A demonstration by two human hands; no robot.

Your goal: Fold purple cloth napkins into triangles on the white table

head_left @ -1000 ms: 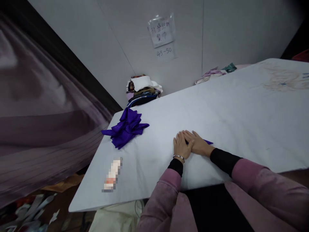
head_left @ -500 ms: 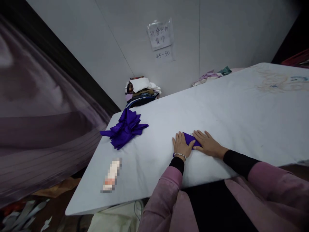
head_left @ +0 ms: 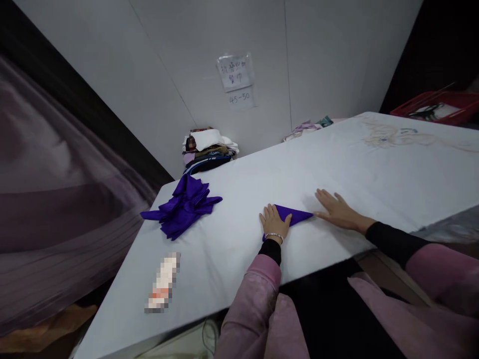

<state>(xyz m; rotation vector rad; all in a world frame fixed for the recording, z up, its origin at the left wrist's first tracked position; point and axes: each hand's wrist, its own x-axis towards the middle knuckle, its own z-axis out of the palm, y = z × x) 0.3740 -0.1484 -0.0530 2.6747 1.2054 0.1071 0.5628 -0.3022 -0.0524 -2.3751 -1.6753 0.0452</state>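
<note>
A purple cloth [head_left: 294, 215], folded to a pointed triangle, lies flat on the white-covered table [head_left: 239, 269]. My left hand [head_left: 275, 221] rests flat on its left part, fingers spread, hiding some of the fold. At the cloth's right tip is my right hand [head_left: 339, 212], open with fingers stretched; its thumb is at or very near the point, and I cannot tell whether they touch. Farther left on the table sits a loose heap of purple cloth [head_left: 185, 207] with several pointed corners.
A blurred-out, narrow pale object [head_left: 163, 281] lies at the table's left front. Behind the table are a stack of folded clothes [head_left: 209, 149] and more cloth [head_left: 305, 129]. A red basket [head_left: 454, 107] stands at far right. Paper signs [head_left: 235, 75] hang on the wall.
My right hand has slid right, off the folded cloth to its tip, baring more of the triangle. My left hand stays on the cloth. The view has shifted, and the red basket shows more.
</note>
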